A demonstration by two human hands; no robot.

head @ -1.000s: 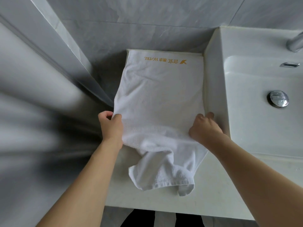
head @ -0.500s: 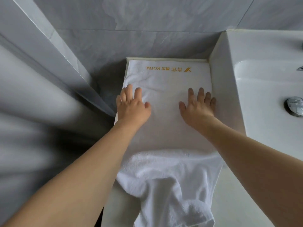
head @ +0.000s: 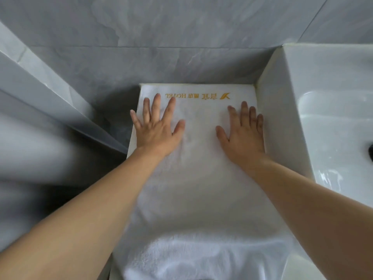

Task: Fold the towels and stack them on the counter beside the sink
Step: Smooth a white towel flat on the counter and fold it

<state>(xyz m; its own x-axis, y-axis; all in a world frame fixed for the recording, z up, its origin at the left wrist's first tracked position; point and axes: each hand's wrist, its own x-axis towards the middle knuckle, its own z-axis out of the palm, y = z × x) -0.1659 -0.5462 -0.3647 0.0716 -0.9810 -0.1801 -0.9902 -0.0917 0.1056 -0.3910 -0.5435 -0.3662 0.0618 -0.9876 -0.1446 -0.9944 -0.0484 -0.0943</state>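
A white towel [head: 199, 174] with gold HOTEL lettering at its far edge lies spread on the narrow white counter [head: 131, 138] left of the sink. My left hand [head: 156, 128] presses flat on the towel's far left part, fingers spread. My right hand [head: 243, 132] lies flat on the far right part, close to the sink's side wall. The towel's near end bunches in soft folds at the bottom of the view and hangs past the counter's front edge.
The white sink basin [head: 331, 122] rises above the counter on the right, its drain at the frame's right edge. Grey marble wall tiles [head: 181, 37] close off the back, and a grey angled wall [head: 50, 93] runs along the left.
Both hands went from gripping the towel's near sides to lying flat on it, then slid farther toward the lettered far edge. The view has moved closer to the counter.
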